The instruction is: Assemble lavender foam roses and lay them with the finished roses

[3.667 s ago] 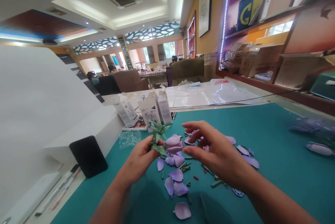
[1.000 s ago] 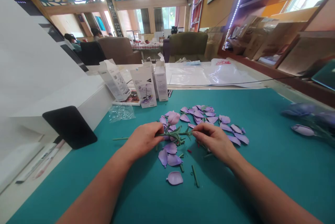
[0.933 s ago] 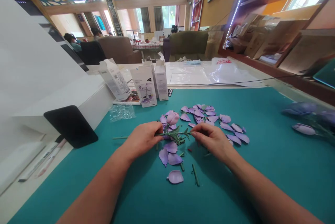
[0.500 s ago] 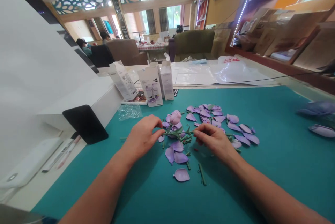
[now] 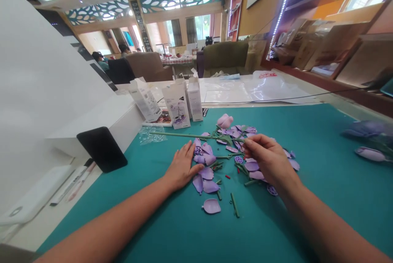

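Observation:
Between the thumb and fingers of my right hand (image 5: 273,160) is a long thin green flower stem (image 5: 181,135), held nearly level above the mat and pointing left. Green leaves (image 5: 226,139) show along it, and a pale pink flower bud (image 5: 225,121) appears just above; I cannot tell if the bud is joined to it. My left hand (image 5: 183,167) rests flat on the mat with fingers stretched out, touching a heap of purple petals (image 5: 205,159). More loose petals (image 5: 253,166) lie under and beside my right hand. A short green stem piece (image 5: 235,205) and a single petal (image 5: 211,206) lie nearer me.
White boxes (image 5: 177,107) with a flower picture stand at the mat's far edge, beside a clear plastic bag (image 5: 152,135). A black tablet-like panel (image 5: 102,149) leans at the left. Assembled purple flowers (image 5: 370,154) lie far right on the green mat (image 5: 322,214).
My left hand has let go of the stem and come down flat on the mat. My right hand has lifted the stem up and away, and its long left end now shows.

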`<state>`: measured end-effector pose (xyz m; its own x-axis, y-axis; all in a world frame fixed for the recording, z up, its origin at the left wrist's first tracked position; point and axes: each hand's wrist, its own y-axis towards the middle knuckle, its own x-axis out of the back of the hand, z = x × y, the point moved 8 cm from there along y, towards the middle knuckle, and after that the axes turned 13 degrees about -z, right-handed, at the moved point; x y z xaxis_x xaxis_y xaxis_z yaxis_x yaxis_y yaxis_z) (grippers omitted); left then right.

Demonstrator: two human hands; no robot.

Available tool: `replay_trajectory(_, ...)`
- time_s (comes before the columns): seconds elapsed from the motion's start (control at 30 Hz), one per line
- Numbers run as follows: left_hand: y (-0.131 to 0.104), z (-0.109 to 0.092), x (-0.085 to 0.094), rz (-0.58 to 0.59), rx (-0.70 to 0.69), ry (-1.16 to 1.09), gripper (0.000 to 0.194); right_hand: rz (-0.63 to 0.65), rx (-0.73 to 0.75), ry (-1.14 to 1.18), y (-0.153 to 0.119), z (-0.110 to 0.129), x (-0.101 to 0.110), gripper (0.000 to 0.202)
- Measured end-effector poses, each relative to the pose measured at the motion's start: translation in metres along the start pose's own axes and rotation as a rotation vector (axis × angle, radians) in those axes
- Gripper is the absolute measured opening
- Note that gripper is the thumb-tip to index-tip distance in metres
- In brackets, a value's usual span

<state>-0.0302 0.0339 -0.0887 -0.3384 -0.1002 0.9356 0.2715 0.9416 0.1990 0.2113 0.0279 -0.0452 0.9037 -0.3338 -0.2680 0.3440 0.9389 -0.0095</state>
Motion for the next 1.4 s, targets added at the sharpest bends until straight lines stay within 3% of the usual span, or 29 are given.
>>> replay_trajectory(0.33,0.051,-0.063,-0.026,-0.034,-0.02,-0.057,0.075,-0.016,0.022,0.055,0.001,0.012,0.003,0.034)
replay_trajectory(0.43,0.056,-0.075,-0.022,-0.036,-0.064,-0.082,0.072,-0.012,0.023,0.08,0.002,0.015,0.004,0.034)
replay_trajectory(0.53,0.033,-0.069,-0.007,-0.007,-0.133,-0.106,0.071,-0.022,0.028,0.098,0.003,0.019,0.006,0.033)
replay_trajectory(0.63,-0.017,-0.057,0.003,0.116,-0.303,-0.099,0.091,-0.04,0.012,0.11,0.003,0.022,0.008,0.035)
replay_trajectory(0.73,-0.058,-0.044,0.001,0.21,-0.382,-0.031,0.111,-0.026,0.014,0.121,0.002,0.025,0.006,0.035)
replay_trajectory(0.8,-0.065,-0.045,-0.005,0.231,-0.363,-0.007,0.114,-0.02,0.023,0.121,0.0,0.026,0.005,0.034)
replay_trajectory(1.07,-0.023,-0.108,-0.034,0.196,-0.334,-0.058,0.115,-0.008,0.052,0.133,0.002,0.026,0.006,0.033)
replay_trajectory(1.4,0.026,-0.133,-0.04,0.092,-0.154,-0.021,0.104,0.021,0.049,0.176,-0.003,0.031,0.003,0.032)
